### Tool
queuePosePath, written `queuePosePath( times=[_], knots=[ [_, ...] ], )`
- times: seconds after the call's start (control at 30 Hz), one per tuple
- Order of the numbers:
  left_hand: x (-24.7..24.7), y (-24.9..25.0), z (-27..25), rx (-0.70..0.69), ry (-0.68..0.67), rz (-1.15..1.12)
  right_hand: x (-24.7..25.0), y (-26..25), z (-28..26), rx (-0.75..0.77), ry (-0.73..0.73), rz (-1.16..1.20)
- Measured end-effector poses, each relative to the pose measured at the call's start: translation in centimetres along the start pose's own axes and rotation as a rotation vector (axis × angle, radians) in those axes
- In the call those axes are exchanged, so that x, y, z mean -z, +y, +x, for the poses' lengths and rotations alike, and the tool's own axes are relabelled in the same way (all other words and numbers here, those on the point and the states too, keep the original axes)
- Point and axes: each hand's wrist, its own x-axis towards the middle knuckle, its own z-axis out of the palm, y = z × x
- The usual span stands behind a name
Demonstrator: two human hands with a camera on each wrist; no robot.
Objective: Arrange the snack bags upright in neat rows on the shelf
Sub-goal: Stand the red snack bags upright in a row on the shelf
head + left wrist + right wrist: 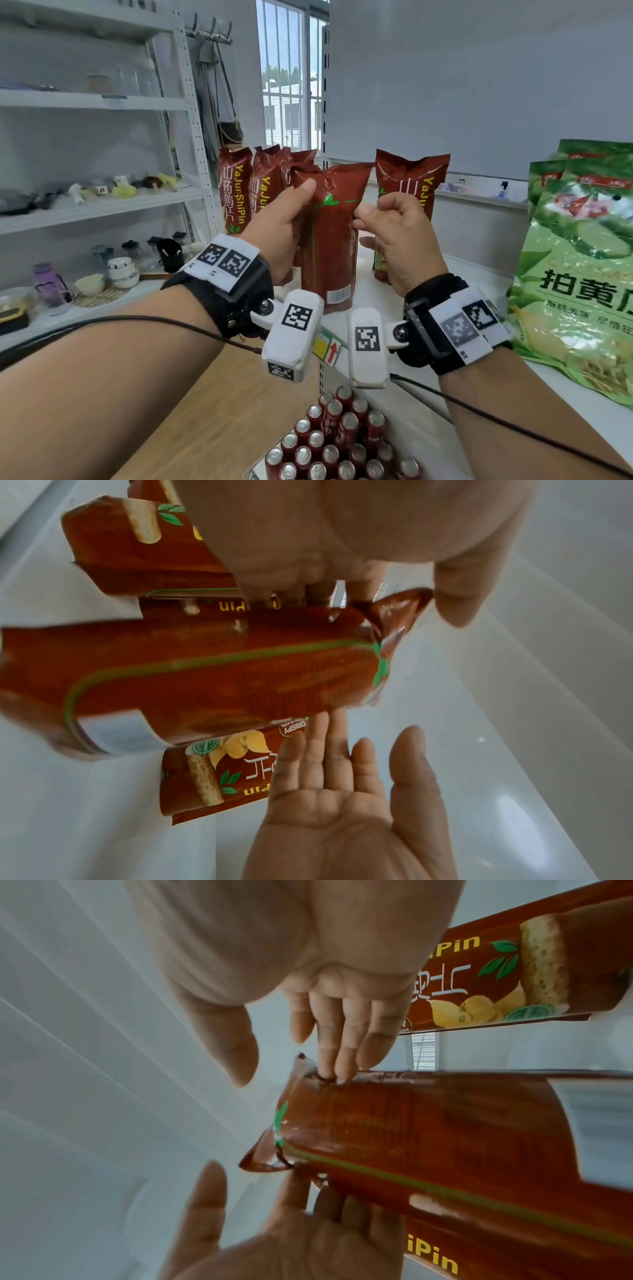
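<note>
Left hand (284, 222) grips centre brown bag (329, 240) near top; right hand (394, 233) apparently just fingertip-touching, fingers loosely curled. Release off-balance: bag topples into neighbouring bags (411, 192).

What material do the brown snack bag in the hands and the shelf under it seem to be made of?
Brown snack bag: probably thin plastic film with a glossy finish; it shows creases and bright highlights near the crimped top. Shelf: likely white painted metal, smooth and slightly reflective, though this is uncertain.
</note>
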Motion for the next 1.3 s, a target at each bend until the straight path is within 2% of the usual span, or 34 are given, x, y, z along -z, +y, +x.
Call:
queuePosePath(
  times=[0.17,0.4,0.53,0.7,0.8,0.9,1.03,1.3],
  knots=[
    [0.4,-0.2,-0.4,0.035,-0.032,0.081,0.2,0.6,-0.2,-0.068,-0.076,-0.109],
    [1.1,-0.4,0.4,0.101,-0.016,0.051,-0.7,0.4,1.3,-0.07,0.059,-0.279],
    [2.4,-0.6,0.7,0.101,0.054,0.088,-1.2,0.4,2.5,-0.073,0.122,-0.355],
    [4.1,-0.6,1.3,0.151,0.232,0.175,-2.4,1.2,3.8,-0.108,0.175,-0.403],
    [6.0,-1.6,1.4,0.135,0.167,0.272,-2.8,1.8,4.4,-0.135,0.179,-0.422],
    [7.1,-2.3,1.4,0.23,0.075,0.268,-3.0,2.3,4.9,-0.138,0.185,-0.46],
    [7.5,-3.2,2.1,0.267,0.081,0.388,-2.8,2.3,5.3,-0.168,0.152,-0.448],
    [6.1,-4.3,3.1,0.258,0.028,0.365,-1.7,1.5,5.2,-0.191,0.057,-0.472]
  ],
)
